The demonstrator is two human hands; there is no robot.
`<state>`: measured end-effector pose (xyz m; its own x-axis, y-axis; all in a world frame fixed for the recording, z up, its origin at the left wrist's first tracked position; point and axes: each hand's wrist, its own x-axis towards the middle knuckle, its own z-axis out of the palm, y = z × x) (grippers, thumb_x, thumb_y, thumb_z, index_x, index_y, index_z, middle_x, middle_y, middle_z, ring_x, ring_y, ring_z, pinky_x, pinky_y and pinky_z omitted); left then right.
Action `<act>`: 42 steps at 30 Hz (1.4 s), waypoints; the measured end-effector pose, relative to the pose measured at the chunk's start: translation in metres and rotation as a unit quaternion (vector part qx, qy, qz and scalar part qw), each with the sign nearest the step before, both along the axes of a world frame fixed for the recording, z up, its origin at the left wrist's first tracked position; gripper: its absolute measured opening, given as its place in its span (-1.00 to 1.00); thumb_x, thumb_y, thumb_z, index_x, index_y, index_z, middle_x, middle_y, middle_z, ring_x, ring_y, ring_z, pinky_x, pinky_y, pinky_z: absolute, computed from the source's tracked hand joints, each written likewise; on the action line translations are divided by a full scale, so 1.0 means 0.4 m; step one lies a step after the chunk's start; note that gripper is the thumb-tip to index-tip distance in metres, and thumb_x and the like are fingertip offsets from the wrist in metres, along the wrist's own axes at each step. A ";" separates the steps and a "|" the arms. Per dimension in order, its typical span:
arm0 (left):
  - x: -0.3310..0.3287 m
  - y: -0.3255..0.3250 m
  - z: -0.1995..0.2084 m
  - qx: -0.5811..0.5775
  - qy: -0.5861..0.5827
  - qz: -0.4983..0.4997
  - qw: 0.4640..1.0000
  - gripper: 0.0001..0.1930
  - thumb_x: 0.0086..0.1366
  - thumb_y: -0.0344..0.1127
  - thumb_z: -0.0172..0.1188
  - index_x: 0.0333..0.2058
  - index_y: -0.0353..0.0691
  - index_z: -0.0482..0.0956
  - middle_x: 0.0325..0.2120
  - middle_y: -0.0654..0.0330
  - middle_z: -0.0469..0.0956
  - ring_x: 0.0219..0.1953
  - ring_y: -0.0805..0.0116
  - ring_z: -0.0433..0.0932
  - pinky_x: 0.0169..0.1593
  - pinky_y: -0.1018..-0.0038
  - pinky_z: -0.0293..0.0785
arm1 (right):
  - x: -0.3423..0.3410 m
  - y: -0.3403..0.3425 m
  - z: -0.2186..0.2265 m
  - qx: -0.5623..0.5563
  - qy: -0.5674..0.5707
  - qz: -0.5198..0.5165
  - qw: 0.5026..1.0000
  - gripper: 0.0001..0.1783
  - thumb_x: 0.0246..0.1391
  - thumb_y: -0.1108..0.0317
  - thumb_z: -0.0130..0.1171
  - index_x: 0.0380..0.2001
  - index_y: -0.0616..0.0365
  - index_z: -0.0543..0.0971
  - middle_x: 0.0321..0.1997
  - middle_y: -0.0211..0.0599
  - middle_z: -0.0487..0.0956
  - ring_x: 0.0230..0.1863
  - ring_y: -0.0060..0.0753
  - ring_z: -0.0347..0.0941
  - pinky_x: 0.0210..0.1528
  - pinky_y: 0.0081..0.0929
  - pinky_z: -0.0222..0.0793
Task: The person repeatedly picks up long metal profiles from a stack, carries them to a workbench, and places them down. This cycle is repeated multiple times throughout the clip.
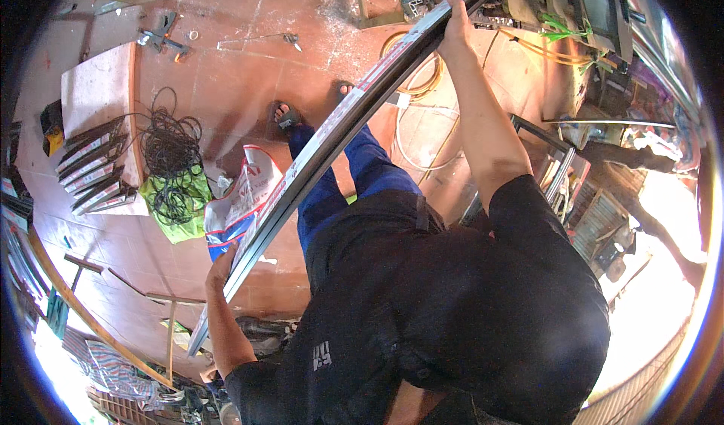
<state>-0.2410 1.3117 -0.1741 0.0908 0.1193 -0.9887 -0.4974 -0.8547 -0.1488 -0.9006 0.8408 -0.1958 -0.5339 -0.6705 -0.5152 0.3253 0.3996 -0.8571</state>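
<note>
A long, dark metal profile (315, 159) with printed film along one face slants across in front of my body, from lower left to upper right. My left hand (219, 268) is closed on its lower part, with some fingers hidden behind it. Higher up, near the far end, my right hand (455, 33) grips the same profile with the arm stretched out. Close to my left hand, a white, blue and red printed plastic sheet (253, 185) shows behind the profile.
Tangled black cord (172, 138) lies over a yellow-green bag (179, 217) at left. Beside it, a board (94, 85) carries several short dark profile pieces (94, 161). Yellow hose (434, 82) is coiled on the tiled floor ahead. Frames and scrap (596, 221) crowd the right side.
</note>
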 end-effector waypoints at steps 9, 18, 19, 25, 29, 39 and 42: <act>-0.073 0.039 -0.050 0.011 0.074 0.116 0.990 -0.03 0.35 0.46 0.05 0.27 -0.46 0.46 0.22 -0.16 0.51 0.31 0.07 0.43 0.38 0.29 0.24 | 0.024 0.039 0.001 -0.035 -0.021 0.027 0.999 -0.40 0.08 -0.19 0.31 -0.11 0.11 0.52 -0.30 -0.17 0.56 -0.25 -0.11 0.55 -0.12 -0.05 0.55; -0.068 -0.019 -0.028 0.021 0.020 0.000 1.000 0.07 0.30 0.58 -0.06 0.21 -0.51 0.51 0.14 -0.23 0.56 0.30 -0.01 0.46 0.37 0.25 0.25 | 0.071 0.093 -0.020 -0.028 -0.034 0.008 0.999 -0.47 0.07 -0.09 0.29 -0.11 0.11 0.48 -0.38 -0.20 0.52 -0.38 -0.14 0.55 -0.31 -0.06 0.57; -0.065 -0.033 -0.027 -0.007 0.000 -0.023 1.000 0.08 0.29 0.58 -0.06 0.22 -0.51 0.50 0.17 -0.26 0.54 0.31 -0.01 0.45 0.38 0.25 0.25 | 0.071 0.088 -0.024 -0.029 -0.027 0.017 0.999 -0.42 0.08 -0.17 0.25 -0.14 0.13 0.48 -0.40 -0.13 0.56 -0.39 -0.07 0.58 -0.28 0.00 0.59; -0.097 -0.080 -0.043 -0.003 -0.003 -0.081 0.997 0.12 0.29 0.58 -0.07 0.28 -0.56 0.40 0.24 -0.28 0.46 0.38 -0.04 0.35 0.43 0.27 0.16 | 0.076 0.082 -0.020 -0.008 -0.010 0.021 1.000 -0.37 0.06 -0.22 0.23 -0.07 0.11 0.49 -0.28 -0.12 0.55 -0.31 -0.11 0.56 -0.22 -0.06 0.58; -0.114 -0.025 0.022 0.026 0.120 -0.032 0.992 -0.01 0.39 0.45 -0.06 0.35 -0.47 0.33 0.24 -0.13 0.47 0.30 0.18 0.40 0.36 0.31 0.25 | 0.078 0.090 0.018 -0.034 -0.067 -0.015 0.997 -0.57 0.09 0.07 0.33 -0.15 0.13 0.48 -0.39 -0.27 0.48 -0.44 -0.24 0.53 -0.39 -0.17 0.57; -0.245 -0.039 0.074 -0.290 0.253 -0.012 0.923 0.34 -0.09 0.38 0.56 0.46 -0.39 0.12 0.32 -0.01 0.36 0.37 0.15 0.34 0.41 0.23 0.23 | 0.070 0.113 0.019 -0.012 0.005 0.036 0.999 -0.43 0.10 -0.13 0.26 -0.07 0.14 0.49 -0.28 -0.19 0.55 -0.29 -0.17 0.58 -0.21 -0.14 0.59; -0.264 -0.060 0.054 -0.260 0.222 0.098 0.935 0.24 -0.12 0.34 0.58 0.38 -0.40 0.28 0.23 -0.05 0.47 0.30 0.12 0.42 0.37 0.21 0.27 | 0.079 0.104 -0.003 -0.023 0.021 0.017 0.999 -0.46 0.10 -0.12 0.26 -0.12 0.13 0.49 -0.33 -0.21 0.54 -0.34 -0.20 0.57 -0.26 -0.16 0.59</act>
